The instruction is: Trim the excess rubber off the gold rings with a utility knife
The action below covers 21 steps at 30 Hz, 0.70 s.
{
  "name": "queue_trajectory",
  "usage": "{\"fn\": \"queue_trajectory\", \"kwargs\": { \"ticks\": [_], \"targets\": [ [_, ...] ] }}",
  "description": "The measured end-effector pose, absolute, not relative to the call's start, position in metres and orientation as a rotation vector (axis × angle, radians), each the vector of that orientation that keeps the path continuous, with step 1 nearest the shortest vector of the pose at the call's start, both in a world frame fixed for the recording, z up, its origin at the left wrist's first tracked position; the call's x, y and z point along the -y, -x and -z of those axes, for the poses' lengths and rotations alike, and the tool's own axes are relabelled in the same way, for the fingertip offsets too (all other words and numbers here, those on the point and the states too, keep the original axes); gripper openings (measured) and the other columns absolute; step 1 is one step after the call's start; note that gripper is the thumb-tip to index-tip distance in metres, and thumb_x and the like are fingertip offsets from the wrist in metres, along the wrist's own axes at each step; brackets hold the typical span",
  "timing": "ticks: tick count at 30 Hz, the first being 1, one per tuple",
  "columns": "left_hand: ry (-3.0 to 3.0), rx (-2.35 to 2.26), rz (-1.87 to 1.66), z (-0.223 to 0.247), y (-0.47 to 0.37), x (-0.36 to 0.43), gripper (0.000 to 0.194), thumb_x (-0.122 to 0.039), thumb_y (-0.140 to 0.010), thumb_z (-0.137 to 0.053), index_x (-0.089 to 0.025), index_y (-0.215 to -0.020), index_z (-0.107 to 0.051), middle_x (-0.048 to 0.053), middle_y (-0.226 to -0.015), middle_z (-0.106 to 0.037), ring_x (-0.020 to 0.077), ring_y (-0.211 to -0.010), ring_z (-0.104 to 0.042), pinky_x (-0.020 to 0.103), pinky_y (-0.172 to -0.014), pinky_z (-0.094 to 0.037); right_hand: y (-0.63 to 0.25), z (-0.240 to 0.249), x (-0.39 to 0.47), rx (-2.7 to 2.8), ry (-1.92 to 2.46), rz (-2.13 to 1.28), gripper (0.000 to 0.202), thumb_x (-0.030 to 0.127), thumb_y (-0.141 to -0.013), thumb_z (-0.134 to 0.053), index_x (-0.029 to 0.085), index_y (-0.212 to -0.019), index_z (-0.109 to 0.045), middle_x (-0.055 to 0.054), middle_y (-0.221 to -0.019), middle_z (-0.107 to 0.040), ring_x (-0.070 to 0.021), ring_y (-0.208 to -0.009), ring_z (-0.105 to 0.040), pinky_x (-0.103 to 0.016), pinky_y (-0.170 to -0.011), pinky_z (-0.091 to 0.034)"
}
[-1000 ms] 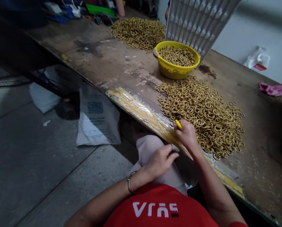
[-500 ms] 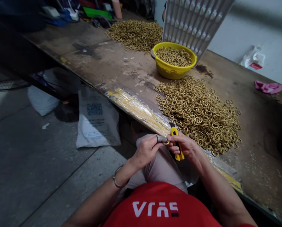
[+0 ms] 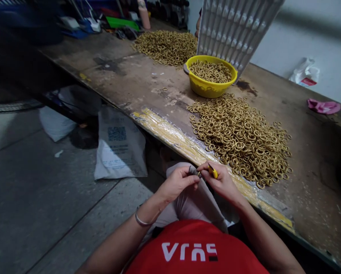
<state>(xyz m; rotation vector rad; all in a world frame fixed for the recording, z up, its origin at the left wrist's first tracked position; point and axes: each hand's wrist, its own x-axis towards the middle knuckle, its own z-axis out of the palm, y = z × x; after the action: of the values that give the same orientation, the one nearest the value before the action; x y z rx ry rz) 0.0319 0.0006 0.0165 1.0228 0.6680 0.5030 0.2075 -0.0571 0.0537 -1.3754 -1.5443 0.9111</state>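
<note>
My left hand [image 3: 179, 183] is closed over my lap, pinching a small gold ring [image 3: 199, 174] at its fingertips; a grey wrap covers one finger. Meeting it from the right, my right hand [image 3: 220, 182] grips a yellow utility knife [image 3: 212, 171]. Most of the knife's body is hidden in the palm, and its dark tip points up and to the left. The fingertips of both hands come together around the ring. Just beyond my right hand, a large heap of gold rings [image 3: 241, 137] spreads over the worn table [image 3: 147, 85].
Behind the heap stands a yellow basin [image 3: 208, 90] filled with rings, with a ribbed translucent panel [image 3: 233, 34] leaning behind it. A second ring pile [image 3: 166, 47] lies farther back. Yellow tape [image 3: 170, 131] lines the table edge. A white sack [image 3: 120, 148] stands on the floor.
My right hand has rolled over, so the knife that showed at full length is now mostly covered. Both hands stay together at the ring. The view has shifted slightly.
</note>
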Motion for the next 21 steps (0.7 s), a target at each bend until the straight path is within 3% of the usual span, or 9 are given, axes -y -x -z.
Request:
{"fn": "queue_trajectory", "kwargs": {
  "ticks": [6,11,15,21],
  "targets": [
    [-0.912,-0.647,-0.507,-0.014,-0.031,0.006,0.024,-0.031,-0.071,-0.08,-0.012,-0.079,-0.067,0.003,-0.068,-0.067,0.0126,-0.062,-0.059,0.025,-0.062,-0.047,-0.205,-0.046,0.062,1.389,1.391,-1.044,0.026,0.041,-0.096,-0.057,0.019,-0.094,-0.07,-0.001,-0.076,-0.063,-0.0145,-0.069,-0.058,-0.026,-0.065,-0.045],
    [-1.089,-0.678,-0.601,-0.02,-0.025,0.007,0.022,-0.033,-0.081,-0.074,-0.013,-0.079,-0.066,0.002,-0.069,-0.065,0.0132,-0.066,-0.058,0.025,-0.067,-0.047,-0.202,-0.042,0.07,1.584,1.512,-0.69,0.018,0.023,-0.096,-0.051,0.02,-0.102,-0.067,-0.005,-0.087,-0.069,-0.017,-0.078,-0.063,-0.027,-0.072,-0.047],
    [-1.239,-0.709,-0.636,-0.025,-0.022,0.009,0.022,-0.035,-0.085,-0.07,-0.014,-0.081,-0.066,0.001,-0.071,-0.063,0.0144,-0.069,-0.057,0.026,-0.067,-0.046,-0.2,-0.039,0.079,1.912,1.768,-0.393,0.03,0.008,-0.084,-0.052,0.018,-0.107,-0.067,-0.007,-0.092,-0.07,-0.0189,-0.079,-0.064,-0.027,-0.07,-0.045],
    [-1.488,-0.745,-0.687,-0.026,-0.022,0.008,0.015,-0.029,-0.088,-0.063,-0.015,-0.086,-0.067,0.003,-0.079,-0.065,0.0172,-0.075,-0.058,0.028,-0.07,-0.047,-0.192,-0.047,0.082,2.056,2.124,-0.31,0.028,0.007,-0.086,-0.054,0.02,-0.106,-0.067,-0.007,-0.095,-0.07,-0.0177,-0.076,-0.064,-0.025,-0.066,-0.039]
  ]
}}
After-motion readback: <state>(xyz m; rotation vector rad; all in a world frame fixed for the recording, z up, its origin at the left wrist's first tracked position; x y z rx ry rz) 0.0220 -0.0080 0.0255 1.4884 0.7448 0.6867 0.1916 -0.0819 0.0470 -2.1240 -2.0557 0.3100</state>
